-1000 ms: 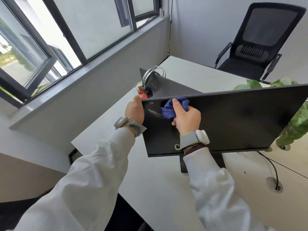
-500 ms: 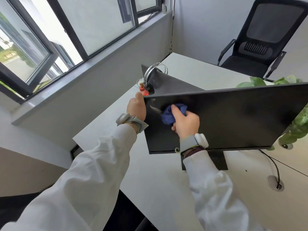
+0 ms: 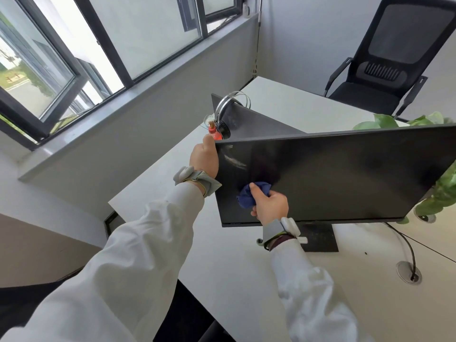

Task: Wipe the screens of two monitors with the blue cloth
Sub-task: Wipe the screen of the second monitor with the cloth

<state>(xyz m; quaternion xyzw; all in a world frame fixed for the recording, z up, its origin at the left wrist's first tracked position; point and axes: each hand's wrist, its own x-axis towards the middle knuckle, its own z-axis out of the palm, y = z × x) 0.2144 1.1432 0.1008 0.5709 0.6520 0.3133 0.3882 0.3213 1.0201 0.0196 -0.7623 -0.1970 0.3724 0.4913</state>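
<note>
On the white counter (image 3: 222, 255), the right hand (image 3: 270, 207) bunches the blue cloth (image 3: 249, 196) against the monitor (image 3: 345, 174); the left hand (image 3: 204, 157) clasps its edge.

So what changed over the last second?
Right hand wiped the cloth down the monitor, from near its top-left corner to the lower left, still gripping it. Left hand still holds the monitor's left edge.

We see a white table (image 3: 222, 267). Mid-table, the near monitor (image 3: 345, 174) stands on a dark flat base (image 3: 320, 239). A second monitor (image 3: 259, 122) and a red bottle (image 3: 215, 135) stand by the left edge, and a round cable grommet (image 3: 404, 270) sits toward the right edge.
</note>
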